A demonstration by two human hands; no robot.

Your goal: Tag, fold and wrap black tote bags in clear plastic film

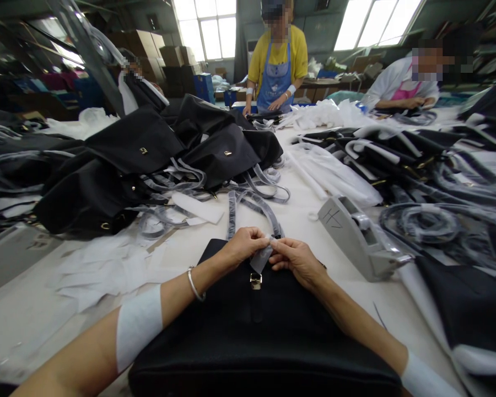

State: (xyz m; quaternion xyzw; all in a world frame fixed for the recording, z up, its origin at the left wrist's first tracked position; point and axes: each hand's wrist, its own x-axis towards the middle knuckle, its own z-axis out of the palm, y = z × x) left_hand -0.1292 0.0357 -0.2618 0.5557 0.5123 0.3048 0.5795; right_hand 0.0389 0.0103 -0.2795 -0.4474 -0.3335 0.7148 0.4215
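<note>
Head view: at ten o'clock, heaped bags point(134, 132) overlap too much to count. At six o'clock lies one black bag point(248, 342), near edge cut off, with one gold clasp point(255, 282); just beyond that, your left hand point(246, 245) and right hand point(300, 262) together pinch one translucent strip point(260, 261), its top finger-hidden. Toward four o'clock: one grey tape dispenser point(344, 234).

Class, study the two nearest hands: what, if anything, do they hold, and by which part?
The left hand and the right hand pinch a clear strip at its upper end; its lower part is left unheld.
</note>
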